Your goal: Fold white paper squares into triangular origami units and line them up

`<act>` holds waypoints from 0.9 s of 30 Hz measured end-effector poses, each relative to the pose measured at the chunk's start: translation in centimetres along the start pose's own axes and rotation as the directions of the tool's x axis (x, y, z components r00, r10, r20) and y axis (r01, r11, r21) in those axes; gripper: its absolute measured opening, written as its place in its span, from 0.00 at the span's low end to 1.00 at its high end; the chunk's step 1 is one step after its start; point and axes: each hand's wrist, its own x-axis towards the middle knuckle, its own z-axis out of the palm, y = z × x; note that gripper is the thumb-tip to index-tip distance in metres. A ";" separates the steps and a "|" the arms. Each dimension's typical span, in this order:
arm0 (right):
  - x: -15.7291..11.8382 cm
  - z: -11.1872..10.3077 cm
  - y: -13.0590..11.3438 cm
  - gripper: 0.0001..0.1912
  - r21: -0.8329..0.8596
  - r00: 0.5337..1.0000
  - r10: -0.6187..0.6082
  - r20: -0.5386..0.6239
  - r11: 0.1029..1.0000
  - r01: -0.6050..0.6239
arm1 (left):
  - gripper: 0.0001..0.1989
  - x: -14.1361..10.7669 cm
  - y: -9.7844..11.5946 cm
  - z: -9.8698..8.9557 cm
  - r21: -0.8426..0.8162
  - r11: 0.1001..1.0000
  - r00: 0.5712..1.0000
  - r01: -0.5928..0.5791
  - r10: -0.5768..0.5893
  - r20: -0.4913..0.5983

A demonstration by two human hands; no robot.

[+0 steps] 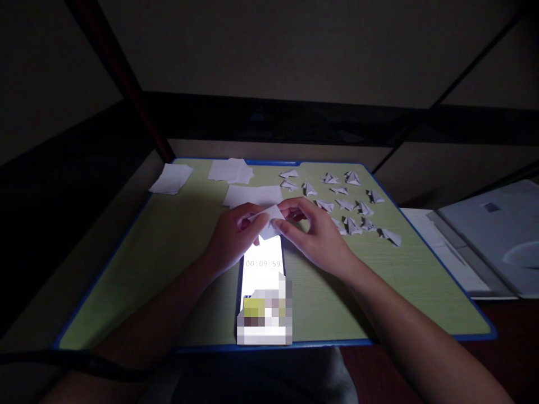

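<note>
Between my two hands is a small white folded piece of paper (272,222), raised above the table. My left hand (236,233) pinches its left side, thumb on top. On the right side, my right hand (314,233) grips it between thumb and fingers. Below the paper lies a lit phone (263,275) with a timer on its screen; part of the screen is blurred out. Just behind my hands rests a flat white sheet (252,194). Several small folded paper pieces (352,225) lie to the right of my right hand.
A stack of white paper (171,178) sits at the far left corner of the green table (421,303), and more sheets (231,170) lie at the back. The table has a blue rim. Beyond its right edge is a pale flat case (492,235). A wall stands behind.
</note>
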 end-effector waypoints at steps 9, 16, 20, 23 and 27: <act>0.1 0.2 -0.1 0.07 0.091 0.996 0.088 0.013 0.992 -0.089 | 0.06 -0.5 -0.1 0.5 0.053 0.999 0.999 -0.012 0.010 0.042; 0.2 0.3 0.0 0.08 0.199 0.991 0.134 0.008 0.971 -0.132 | 0.07 -0.5 0.3 0.3 0.045 0.999 0.999 0.001 -0.003 0.053; 0.3 0.3 0.2 0.08 0.298 0.988 0.154 0.018 0.942 -0.152 | 0.06 -0.6 0.3 0.3 0.077 0.997 0.998 -0.008 0.003 0.061; 0.3 0.3 0.3 0.09 0.328 0.989 0.146 0.029 0.933 -0.147 | 0.07 -0.5 0.2 0.3 0.114 0.993 0.998 -0.010 0.003 0.063; 0.4 0.5 0.5 0.11 0.334 0.988 0.148 0.038 0.930 -0.152 | 0.11 -0.4 0.3 0.3 0.141 0.990 0.998 -0.008 -0.001 0.060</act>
